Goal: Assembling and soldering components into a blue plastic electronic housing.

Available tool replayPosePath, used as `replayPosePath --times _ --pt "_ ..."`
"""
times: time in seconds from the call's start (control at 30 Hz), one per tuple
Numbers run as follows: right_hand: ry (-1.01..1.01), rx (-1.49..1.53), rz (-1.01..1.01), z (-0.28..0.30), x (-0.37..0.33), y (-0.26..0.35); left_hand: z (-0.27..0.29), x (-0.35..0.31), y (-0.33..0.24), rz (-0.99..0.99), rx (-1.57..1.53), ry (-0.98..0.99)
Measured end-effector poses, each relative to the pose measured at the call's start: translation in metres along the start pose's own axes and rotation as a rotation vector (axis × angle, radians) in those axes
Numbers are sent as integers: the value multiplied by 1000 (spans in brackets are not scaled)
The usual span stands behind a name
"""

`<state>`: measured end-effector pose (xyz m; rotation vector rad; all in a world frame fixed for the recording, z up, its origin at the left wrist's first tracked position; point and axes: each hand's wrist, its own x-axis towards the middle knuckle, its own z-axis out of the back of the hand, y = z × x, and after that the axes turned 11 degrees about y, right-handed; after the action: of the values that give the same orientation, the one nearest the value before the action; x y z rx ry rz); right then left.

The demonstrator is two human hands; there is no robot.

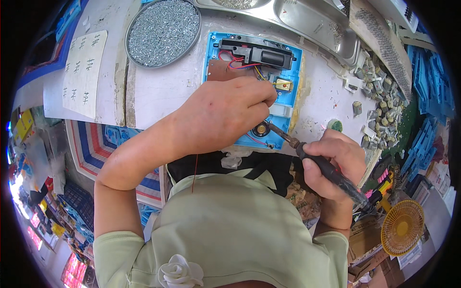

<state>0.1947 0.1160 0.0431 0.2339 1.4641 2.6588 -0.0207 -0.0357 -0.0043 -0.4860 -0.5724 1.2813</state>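
Soldering iron (338,179) in my right hand (336,161), blue plastic casing (286,99) under my left

Casing lies open-side up on the white desk (158,93), directly in front of me. Right hand closed round the iron's black handle, metal shaft slanting up and left over the casing's lower right edge. Tip beside a round black component with a gold-coloured centre (260,129); whether they touch, I cannot tell. Left hand (230,113) over the casing's middle, fingers bent in narrow; fingertips partly hidden, so I cannot tell what they hold.

Inside the casing: long black plastic module (273,58) along the far side, brown board (218,72) at left, red and blue wires (235,61) between them, small cream-coloured component (283,85) at right.

Around it: round tray (127,41) full of silvery screws (163,31), far left; stainless-steel tray (307,21) beyond the casing; green disc (334,126) just past my right hand; pile of small greyish blocks (382,98) at the desk's right. Yellow fan (403,228) lower right.
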Motion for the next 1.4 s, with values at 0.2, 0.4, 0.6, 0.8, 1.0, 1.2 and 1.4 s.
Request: replayPosePath --times 0.2,0.4,0.6,0.8,1.0,1.2,1.4 --pt "-52 36 -64 8 -7 6 0 0 0 -12 31 0" --pt "-185 122 -103 9 -34 2 2 0 0 -3 4 7" --pt "-282 157 -58 4 -45 -6 4 0 1 4 31 31" --pt "-223 159 -25 6 -42 -7 12 -2 1 -19 39 76" --pt "-214 179 -21 4 -37 -11 5 1 3 -21 -74 -46" --pt "-217 175 -12 4 -37 -12 5 0 5 -58 -74 -8" --pt "-146 148 -1 0 -32 -10 1 1 0 -22 -30 -13"
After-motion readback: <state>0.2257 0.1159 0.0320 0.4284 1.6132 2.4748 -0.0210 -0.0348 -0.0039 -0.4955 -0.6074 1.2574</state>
